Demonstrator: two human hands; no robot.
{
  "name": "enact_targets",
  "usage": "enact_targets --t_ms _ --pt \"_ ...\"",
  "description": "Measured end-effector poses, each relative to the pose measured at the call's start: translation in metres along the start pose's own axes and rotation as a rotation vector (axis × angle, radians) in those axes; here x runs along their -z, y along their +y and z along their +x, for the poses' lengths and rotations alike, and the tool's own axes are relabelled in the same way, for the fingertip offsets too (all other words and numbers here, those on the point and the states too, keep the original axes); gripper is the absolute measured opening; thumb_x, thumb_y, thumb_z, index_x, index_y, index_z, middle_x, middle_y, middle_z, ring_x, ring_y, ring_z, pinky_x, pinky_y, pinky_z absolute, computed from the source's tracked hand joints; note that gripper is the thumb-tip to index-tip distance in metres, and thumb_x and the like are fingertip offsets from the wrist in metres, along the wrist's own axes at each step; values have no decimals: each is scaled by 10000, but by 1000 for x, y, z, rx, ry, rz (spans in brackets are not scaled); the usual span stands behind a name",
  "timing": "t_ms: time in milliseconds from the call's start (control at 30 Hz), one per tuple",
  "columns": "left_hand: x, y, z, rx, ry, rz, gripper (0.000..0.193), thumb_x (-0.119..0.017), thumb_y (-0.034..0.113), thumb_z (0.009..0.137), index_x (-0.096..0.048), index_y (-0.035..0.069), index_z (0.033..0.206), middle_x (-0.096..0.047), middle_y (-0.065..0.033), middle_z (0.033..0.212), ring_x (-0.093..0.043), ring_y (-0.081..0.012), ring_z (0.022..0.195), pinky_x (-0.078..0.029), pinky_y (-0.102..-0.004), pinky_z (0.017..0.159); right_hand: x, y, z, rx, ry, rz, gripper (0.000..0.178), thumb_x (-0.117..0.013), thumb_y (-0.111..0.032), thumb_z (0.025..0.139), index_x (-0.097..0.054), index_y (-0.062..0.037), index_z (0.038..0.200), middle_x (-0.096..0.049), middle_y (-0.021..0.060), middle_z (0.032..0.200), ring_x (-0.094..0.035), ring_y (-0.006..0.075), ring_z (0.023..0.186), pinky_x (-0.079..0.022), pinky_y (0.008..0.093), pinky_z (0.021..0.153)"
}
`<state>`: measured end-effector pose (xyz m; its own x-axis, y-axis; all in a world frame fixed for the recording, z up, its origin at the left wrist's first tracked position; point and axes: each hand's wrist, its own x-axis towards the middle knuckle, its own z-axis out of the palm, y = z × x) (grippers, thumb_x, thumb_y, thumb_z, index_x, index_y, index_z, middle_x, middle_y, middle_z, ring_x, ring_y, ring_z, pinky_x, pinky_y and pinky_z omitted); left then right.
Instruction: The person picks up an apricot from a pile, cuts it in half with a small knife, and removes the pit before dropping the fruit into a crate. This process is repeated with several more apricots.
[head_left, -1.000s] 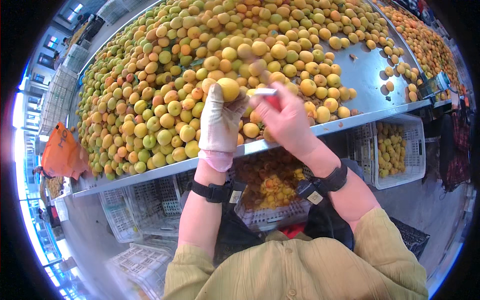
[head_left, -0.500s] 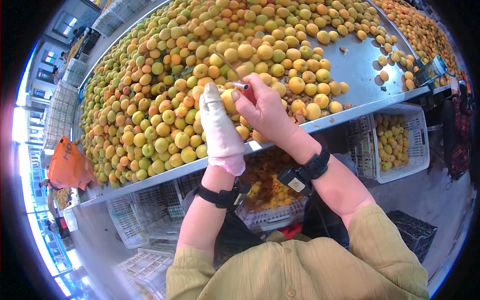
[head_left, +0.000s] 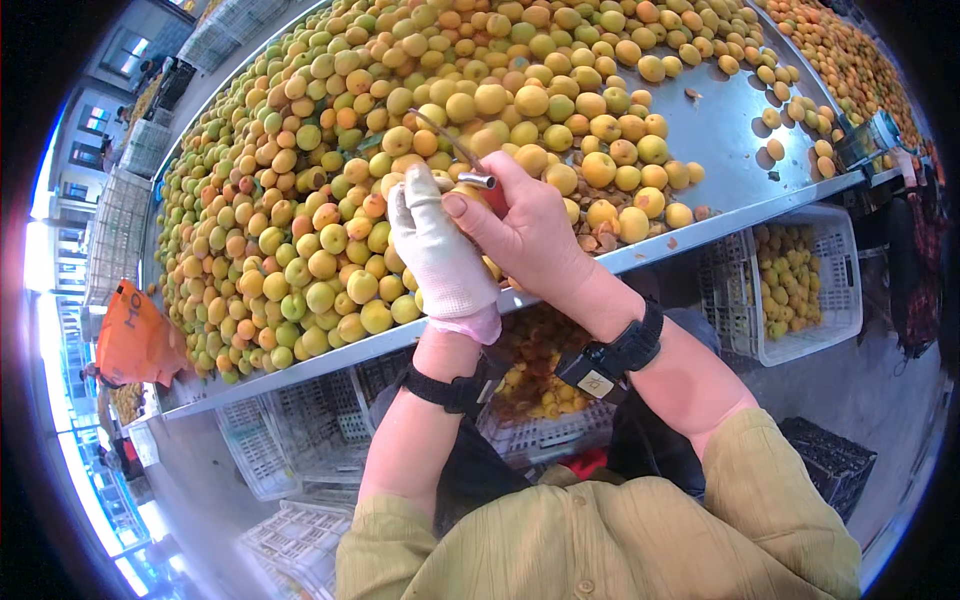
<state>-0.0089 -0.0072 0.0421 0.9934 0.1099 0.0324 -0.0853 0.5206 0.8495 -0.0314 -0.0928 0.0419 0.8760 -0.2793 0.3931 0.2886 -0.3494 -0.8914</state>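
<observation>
One fruit (head_left: 467, 191), mostly hidden, stays above the table (head_left: 715, 125) inside your curled, gloved left hand (head_left: 445, 240), probably for steadiness, while your right hand (head_left: 535, 225) clamps a red-handled tool (head_left: 497, 198).

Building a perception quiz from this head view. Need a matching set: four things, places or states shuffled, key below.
Column one
1. Left hand
2. Right hand
3. Orange bag
4. Black crate

Column two
A. Near the lower right of the view, beyond the person's sleeve
B. Bare, gripping a red-handled tool
C. At the left end of the metal table
D. Wearing a pale glove

Pairs: 1-D, 2-B, 3-C, 4-A
</observation>
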Motion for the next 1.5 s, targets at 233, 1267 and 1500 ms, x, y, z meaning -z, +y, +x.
enact_targets --t_ms 233,1267,1500 --pt "8 -2 4 -115 -33 253 137 -530 181 981 -559 52 944 -544 4 830 -524 -87 750 -466 -260 662 -16 10 -3 -79 -3 16 395 -611 -408 880 -554 -17 863 -584 168 639 -615 345 578 -479 415 530" --pt "-91 40 -58 -433 -13 481 250 -573 112 946 -495 70 713 -509 22 656 -490 -48 602 -432 -215 541 55 -43 -9 -331 -10 898 372 -596 -351 900 -589 10 811 -576 25 663 -487 81 620 -437 263 562" --pt "-102 46 -40 -801 -366 1050 306 -596 60 922 -449 33 655 -439 36 658 -371 -38 610 -325 -240 523 89 -46 -6 -650 -148 1269 363 -567 -408 913 -579 -71 779 -518 0 579 -460 91 418 -369 242 384"
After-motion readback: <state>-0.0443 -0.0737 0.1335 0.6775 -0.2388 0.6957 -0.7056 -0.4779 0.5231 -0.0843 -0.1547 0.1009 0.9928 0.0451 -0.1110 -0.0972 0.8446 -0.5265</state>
